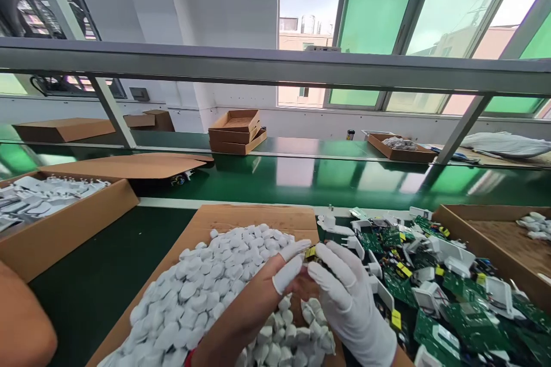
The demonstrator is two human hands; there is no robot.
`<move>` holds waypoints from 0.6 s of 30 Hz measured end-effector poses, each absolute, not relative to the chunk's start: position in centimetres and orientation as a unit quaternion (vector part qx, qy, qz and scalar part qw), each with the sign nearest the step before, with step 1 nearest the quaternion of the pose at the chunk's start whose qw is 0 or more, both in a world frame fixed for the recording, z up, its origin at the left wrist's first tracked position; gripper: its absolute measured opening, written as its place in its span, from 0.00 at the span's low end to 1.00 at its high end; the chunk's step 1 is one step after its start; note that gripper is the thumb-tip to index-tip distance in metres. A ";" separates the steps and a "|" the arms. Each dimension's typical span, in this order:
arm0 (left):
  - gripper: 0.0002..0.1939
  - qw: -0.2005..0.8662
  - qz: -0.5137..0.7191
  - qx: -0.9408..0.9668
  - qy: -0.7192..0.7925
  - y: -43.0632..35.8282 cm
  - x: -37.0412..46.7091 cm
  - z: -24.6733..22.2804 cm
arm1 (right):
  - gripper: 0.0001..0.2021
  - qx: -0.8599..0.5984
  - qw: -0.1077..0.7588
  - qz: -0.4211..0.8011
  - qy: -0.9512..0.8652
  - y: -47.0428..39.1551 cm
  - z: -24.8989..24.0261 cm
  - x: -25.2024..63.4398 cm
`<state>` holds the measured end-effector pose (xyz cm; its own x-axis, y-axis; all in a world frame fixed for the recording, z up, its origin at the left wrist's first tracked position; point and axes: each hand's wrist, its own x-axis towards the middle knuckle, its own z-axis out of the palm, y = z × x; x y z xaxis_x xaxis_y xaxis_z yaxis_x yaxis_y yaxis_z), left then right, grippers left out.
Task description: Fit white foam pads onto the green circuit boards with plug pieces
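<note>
My left hand (289, 270), with white covers on its fingertips, and my gloved right hand (350, 298) meet over the front of the cardboard. Between their fingertips is a small circuit board with a yellow part (310, 252), mostly hidden by the fingers. Both hands are closed around it. Left of them lies a large heap of white rounded pieces (206, 281). Below the hands is a smaller group of white pieces (282, 335). Close to my right hand spreads a pile of green circuit boards (465, 321) mixed with white plastic housings (450, 255).
An open carton (107, 212) of white plastic parts stands at left, another carton (456, 223) at right. A metal rail (258, 63) crosses above the green bench (241, 178). Stacked cardboard trays (236, 129) sit behind. A person's bare arm (21, 321) shows at the left edge.
</note>
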<state>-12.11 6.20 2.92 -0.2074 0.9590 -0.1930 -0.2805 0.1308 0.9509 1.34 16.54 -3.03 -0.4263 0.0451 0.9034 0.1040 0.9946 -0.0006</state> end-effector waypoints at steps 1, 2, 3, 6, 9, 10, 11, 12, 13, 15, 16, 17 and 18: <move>0.26 0.562 0.575 0.317 0.503 6.3 -12.0 2.8 | 0.23 -0.026 0.518 0.015 -0.855 16.3 -3.3 1.3; 0.26 0.587 0.572 0.307 0.483 6.5 -11.8 2.6 | 0.26 -0.019 0.506 0.058 -0.861 16.0 -3.4 1.2; 0.26 0.614 0.568 0.292 0.464 6.7 -11.6 2.5 | 0.27 -0.018 0.500 0.094 -0.861 15.7 -3.6 1.1; 0.22 0.657 0.597 0.211 0.410 7.5 -11.4 2.3 | 0.30 -0.061 0.550 0.149 -0.820 15.6 -3.7 0.9; 0.15 0.611 0.683 0.133 0.378 7.9 -12.3 2.9 | 0.21 -0.142 0.580 0.143 -0.789 16.9 -3.7 0.6; 0.14 0.586 0.710 0.114 0.373 7.9 -12.8 3.2 | 0.17 -0.168 0.557 0.130 -0.803 17.5 -3.7 0.5; 0.13 0.562 0.734 0.094 0.370 7.9 -13.4 3.6 | 0.15 -0.190 0.515 0.119 -0.828 18.0 -3.8 0.3; 0.13 0.538 0.755 0.075 0.368 7.9 -13.9 4.0 | 0.15 -0.208 0.456 0.113 -0.858 18.4 -3.9 0.1; 0.13 0.517 0.772 0.058 0.366 7.8 -14.4 4.3 | 0.17 -0.221 0.382 0.119 -0.889 18.7 -4.0 -0.2; 0.14 0.495 0.789 0.041 0.363 7.6 -15.2 4.8 | 0.21 -0.236 0.231 0.156 -0.931 18.7 -4.2 -0.6; 0.14 0.495 0.790 0.039 0.361 7.5 -15.4 4.9 | 0.20 -0.240 0.174 0.177 -0.938 18.5 -4.3 -0.8; 0.14 0.499 0.789 0.040 0.358 7.5 -15.5 4.9 | 0.17 -0.242 0.140 0.194 -0.940 18.3 -4.3 -1.0; 0.14 0.506 0.785 0.043 0.355 7.4 -15.5 4.9 | 0.14 -0.247 0.126 0.207 -0.938 18.0 -4.2 -1.1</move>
